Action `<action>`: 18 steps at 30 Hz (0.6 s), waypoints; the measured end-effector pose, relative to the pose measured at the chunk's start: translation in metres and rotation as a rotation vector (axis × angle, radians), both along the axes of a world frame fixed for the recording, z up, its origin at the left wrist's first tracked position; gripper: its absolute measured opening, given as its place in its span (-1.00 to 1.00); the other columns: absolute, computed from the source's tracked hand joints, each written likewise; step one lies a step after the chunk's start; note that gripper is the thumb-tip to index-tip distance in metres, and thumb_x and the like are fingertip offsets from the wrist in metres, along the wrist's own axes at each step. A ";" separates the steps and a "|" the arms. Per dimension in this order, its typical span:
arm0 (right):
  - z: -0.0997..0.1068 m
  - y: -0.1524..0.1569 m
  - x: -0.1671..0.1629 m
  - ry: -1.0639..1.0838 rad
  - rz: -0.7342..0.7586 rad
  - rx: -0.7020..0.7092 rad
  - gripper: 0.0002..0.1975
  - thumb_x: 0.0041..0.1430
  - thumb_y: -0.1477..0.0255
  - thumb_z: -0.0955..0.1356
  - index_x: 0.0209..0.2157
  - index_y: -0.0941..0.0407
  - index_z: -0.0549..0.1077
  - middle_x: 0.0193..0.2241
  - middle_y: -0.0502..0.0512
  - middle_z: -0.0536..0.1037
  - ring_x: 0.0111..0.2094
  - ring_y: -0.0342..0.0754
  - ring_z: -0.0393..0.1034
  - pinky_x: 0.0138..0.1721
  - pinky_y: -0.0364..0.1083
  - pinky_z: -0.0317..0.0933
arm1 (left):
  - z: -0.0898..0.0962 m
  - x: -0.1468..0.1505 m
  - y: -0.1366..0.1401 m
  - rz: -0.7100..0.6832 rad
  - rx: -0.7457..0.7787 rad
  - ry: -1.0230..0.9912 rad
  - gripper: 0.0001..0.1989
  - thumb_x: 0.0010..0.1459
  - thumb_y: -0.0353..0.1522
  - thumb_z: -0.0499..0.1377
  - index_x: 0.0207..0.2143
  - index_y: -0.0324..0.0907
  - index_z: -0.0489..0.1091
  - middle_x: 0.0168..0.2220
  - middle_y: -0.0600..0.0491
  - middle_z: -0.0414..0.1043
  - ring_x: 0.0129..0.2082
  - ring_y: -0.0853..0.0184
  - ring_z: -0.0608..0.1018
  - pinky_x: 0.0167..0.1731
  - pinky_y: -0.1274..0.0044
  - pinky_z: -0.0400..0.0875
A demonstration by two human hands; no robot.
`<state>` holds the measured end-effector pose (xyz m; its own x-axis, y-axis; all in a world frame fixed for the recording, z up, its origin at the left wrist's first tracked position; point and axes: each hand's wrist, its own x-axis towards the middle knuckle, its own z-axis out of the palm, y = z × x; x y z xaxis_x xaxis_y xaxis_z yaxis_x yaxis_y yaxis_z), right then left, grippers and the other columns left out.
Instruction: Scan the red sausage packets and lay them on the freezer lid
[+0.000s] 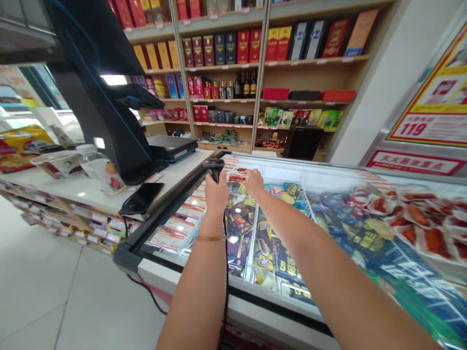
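My left hand is wrapped round the handle of a black barcode scanner, whose dark cable hangs down along the forearm. Close to its right, my right hand has its fingers closed on the edge of a small clear packet with red contents. Both hands are above the glass top of a chest freezer. Under the glass lie several bagged ice creams in wire compartments. The fingertips of my right hand are small and partly hidden.
To the left, a white counter bears a black point-of-sale scale, a phone, cups and a yellow snack bag. Shelves with boxed bottles stand behind. Red packaged meat shows at the right. A dark chair back stands beyond the freezer.
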<state>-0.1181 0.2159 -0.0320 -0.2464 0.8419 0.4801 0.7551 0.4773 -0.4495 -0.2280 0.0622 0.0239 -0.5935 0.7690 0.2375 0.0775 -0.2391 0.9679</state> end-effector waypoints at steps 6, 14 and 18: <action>0.003 -0.011 0.048 0.090 -0.013 0.035 -0.61 0.08 0.40 0.41 -0.02 0.09 0.42 -0.05 0.21 0.35 0.02 0.11 0.28 0.07 0.06 0.19 | 0.000 0.015 -0.001 0.027 -0.068 0.047 -0.75 0.14 -0.16 0.15 -0.25 -0.10 0.24 -0.49 0.13 0.35 -0.63 0.36 0.42 -0.62 0.56 0.26; 0.001 -0.070 0.225 0.022 -0.151 0.158 -0.66 0.09 0.53 0.32 -0.05 0.15 0.42 -0.04 0.28 0.37 0.05 0.13 0.28 0.08 0.09 0.18 | 0.003 0.071 -0.008 -0.273 -0.070 -0.096 -0.70 0.08 -0.12 0.17 -0.32 -0.11 0.19 -0.58 0.23 0.28 -0.75 0.51 0.30 -0.74 0.64 0.18; 0.003 -0.092 0.304 -0.047 -0.478 0.218 -0.67 0.02 0.59 0.33 -0.11 0.17 0.46 -0.01 0.38 0.38 0.01 0.26 0.29 0.03 0.22 0.13 | 0.004 0.109 -0.016 -0.389 -0.093 -0.180 -0.66 0.05 -0.08 0.19 -0.34 -0.13 0.20 -0.58 0.21 0.29 -0.75 0.51 0.31 -0.75 0.64 0.19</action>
